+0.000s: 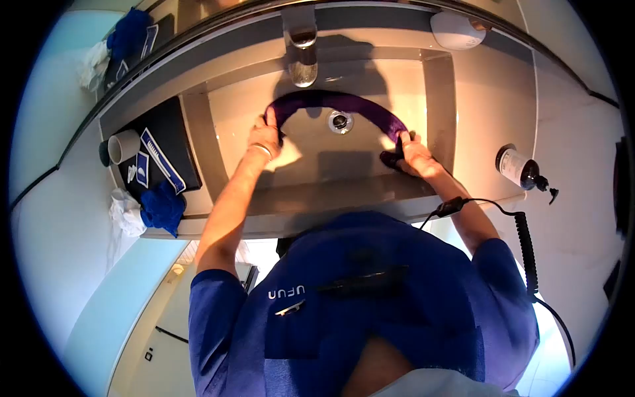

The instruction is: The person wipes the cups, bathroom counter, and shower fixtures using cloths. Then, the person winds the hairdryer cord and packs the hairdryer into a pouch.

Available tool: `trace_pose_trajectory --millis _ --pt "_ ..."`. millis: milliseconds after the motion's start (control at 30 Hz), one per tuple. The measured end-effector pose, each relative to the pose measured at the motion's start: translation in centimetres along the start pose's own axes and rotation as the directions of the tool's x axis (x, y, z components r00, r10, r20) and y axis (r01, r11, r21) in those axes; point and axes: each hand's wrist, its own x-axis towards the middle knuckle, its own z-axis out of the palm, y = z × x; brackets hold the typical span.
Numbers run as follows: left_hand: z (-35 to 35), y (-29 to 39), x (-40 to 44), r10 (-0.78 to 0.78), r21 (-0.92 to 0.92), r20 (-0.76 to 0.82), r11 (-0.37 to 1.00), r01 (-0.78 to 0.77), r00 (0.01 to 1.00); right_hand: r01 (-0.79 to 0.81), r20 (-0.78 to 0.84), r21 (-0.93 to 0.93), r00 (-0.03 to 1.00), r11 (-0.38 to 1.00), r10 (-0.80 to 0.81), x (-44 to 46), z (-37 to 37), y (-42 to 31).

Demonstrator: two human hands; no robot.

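Observation:
A dark purple cloth (331,99), twisted into a long roll, bows in an arc across the sink (254,92). My left hand (264,137) is closed round its left end, near the basin's left side. At the other end, my right hand (417,157) grips the cloth, and a dark loose tail hangs beside the fingers. Between the hands lies the round metal drain (340,122), just below the arc. The metal faucet (303,56) juts out above the middle of the cloth.
On the left of the counter, a black tray (173,122) bears a cup (124,147) and a comb packet (162,159). A blue cloth (163,206) and white crumpled material (126,213) lie nearby. A pump bottle (517,169) stands right; a white rounded object (456,32) sits behind.

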Motion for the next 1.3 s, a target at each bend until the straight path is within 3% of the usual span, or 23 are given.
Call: trace_pose_trajectory --millis 67,133,167,200,300,400,500,567,600,667,700,800,867,900,933,967,1000,1033,1067,1133,1167,1233,1300 --pt "0.1 2.7 -3.3 -0.047 -0.101 0.206 0.992 0.069 0.977 0.167 0.07 0.166 0.981 0.972 -0.181 0.1 2.7 -0.2" --pt "2.0 4.7 -5.0 -0.131 -0.108 0.396 0.976 0.188 0.909 0.051 0.13 0.178 0.989 0.983 -0.075 -0.3 2.6 -4.2" --pt "2.3 6.3 -6.6 -0.107 -0.103 0.334 0.983 0.149 0.936 0.039 0.158 0.189 0.985 0.981 -0.069 0.1 2.8 -5.4" --pt "2.8 6.3 -7.2 0.106 -0.187 0.384 0.982 -0.035 0.917 0.05 0.155 0.193 0.985 0.98 -0.08 0.5 3.2 -6.4" --pt "-0.4 9.6 -8.0 0.152 -0.26 0.463 0.965 -0.031 0.873 0.121 0.179 0.265 0.969 0.957 -0.172 1.9 4.4 -8.3" --pt "2.9 12.1 -7.7 0.2 -0.202 0.358 0.97 -0.133 0.912 0.217 0.117 0.533 0.938 0.818 -0.325 3.1 3.8 -8.3" --pt "2.7 15.2 -7.6 0.132 -0.23 0.371 0.972 -0.047 0.919 0.219 0.343 0.193 0.898 0.956 -0.275 6.4 -1.6 -8.0" --pt "3.3 17.4 -6.8 0.059 -0.216 0.343 0.976 0.018 0.938 0.226 -0.045 0.399 0.973 0.888 -0.227 7.2 -4.1 -7.9" --pt "2.9 18.2 -6.5 0.073 -0.145 0.355 0.989 -0.022 0.932 0.234 -0.048 0.386 0.971 0.892 -0.234 7.5 -4.7 -8.8" --pt "4.4 19.4 -5.8 0.051 -0.073 0.281 0.997 -0.032 0.958 0.188 -0.221 -0.08 0.954 0.979 -0.201 7.3 -5.2 -12.1" --pt "5.3 19.6 -5.4 0.038 0.009 0.21 0.999 -0.04 0.977 0.164 -0.27 -0.114 0.944 0.98 -0.19 6.8 -5.0 -13.2" --pt "4.9 18.0 -6.3 0.104 -0.282 0.115 0.957 -0.068 0.988 0.199 -0.297 -0.172 0.923 0.965 -0.244 8.3 -3.8 -12.6" --pt "4.4 16.0 -6.6 0.164 -0.407 0.106 0.907 -0.108 0.981 0.275 -0.228 0.142 0.944 0.951 -0.239 4.8 -6.2 -13.1" --pt "4.3 14.6 -6.7 0.246 -0.707 0.171 0.705 -0.055 0.954 0.278 -0.226 0.128 0.943 0.952 -0.245 3.5 -6.7 -12.6" --pt "4.2 13.5 -7.0 0.345 -0.908 0.197 0.418 0.038 0.918 0.333 -0.127 0.408 0.943 0.85 -0.308 2.3 -7.3 -11.9" --pt "3.2 12.7 -8.3 0.344 -0.911 0.192 0.41 0.037 0.919 0.321 -0.046 0.662 0.92 0.678 -0.39 0.9 -7.7 -11.2" --pt "0.9 12.0 -10.4 0.263 -0.892 0.41 -0.085 0.444 0.873 0.33 -0.039 0.72 0.897 0.61 -0.44 -0.9 -8.1 -10.7" --pt "-1.1 11.6 -11.8 0.305 -0.514 0.602 -0.559 0.651 0.738 0.332 -0.037 0.776 0.873 0.537 -0.487 -2.9 -8.3 -10.3" --pt "-2.4 11.5 -12.4 0.307 -0.516 0.599 -0.559 0.649 0.74 0.354 -0.073 0.832 0.833 0.427 -0.548 -4.8 -8.1 -10.0" --pt "-4.0 11.4 -12.7 0.412 -0.141 0.714 -0.707 0.693 0.566 0.33 -0.117 0.901 0.811 0.281 -0.574 -8.9 -8.2 -10.0" --pt "-2.8 11.6 -12.3 0.414 -0.145 0.71 -0.705 0.694 0.569 0.475 -0.097 0.546 0.854 0.691 -0.511 -11.8 -9.2 -10.4" --pt "1.0 12.4 -11.0 0.633 -0.167 0.054 -0.757 0.632 0.772 0.507 -0.084 0.68 0.771 0.529 -0.631 -14.7 -8.3 -10.4" --pt "0.1 13.2 -11.3 0.607 -0.17 0.043 -0.778 0.605 0.793 0.407 0.012 0.804 0.718 0.433 -0.696 -16.2 -7.1 -10.3"
